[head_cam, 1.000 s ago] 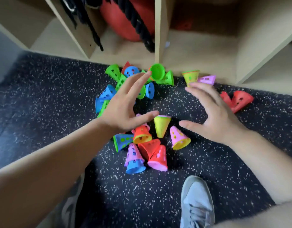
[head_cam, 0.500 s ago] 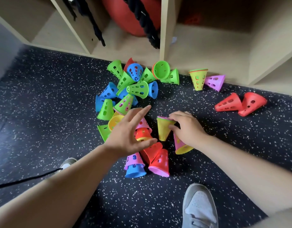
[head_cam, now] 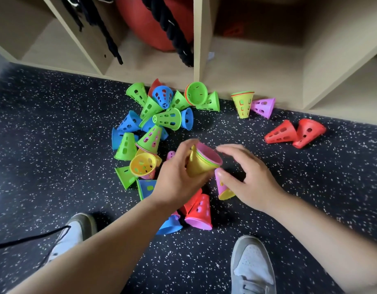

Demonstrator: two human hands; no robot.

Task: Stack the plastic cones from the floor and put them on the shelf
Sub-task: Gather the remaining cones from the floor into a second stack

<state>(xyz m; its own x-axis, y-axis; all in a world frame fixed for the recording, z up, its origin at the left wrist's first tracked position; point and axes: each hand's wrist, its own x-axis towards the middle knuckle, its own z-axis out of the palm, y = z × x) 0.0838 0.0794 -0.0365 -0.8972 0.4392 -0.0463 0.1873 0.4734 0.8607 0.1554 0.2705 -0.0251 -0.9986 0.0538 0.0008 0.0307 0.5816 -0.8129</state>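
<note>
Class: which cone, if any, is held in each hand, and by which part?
The left hand grips the yellow cone stack around its body. The right hand holds nothing.

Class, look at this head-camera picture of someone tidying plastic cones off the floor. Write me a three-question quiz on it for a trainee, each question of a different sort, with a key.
1. True or false: the left hand holds a yellow cone stack with its wide end up.
2. Multiple choice: the two red cones lying apart from the main pile are
A. inside the shelf
B. on the floor to the right
C. under a shoe
3. Fill the gap: the right hand reaches down over a purple cone with a ______ cone nested inside it.

Key
1. True
2. B
3. yellow
</note>
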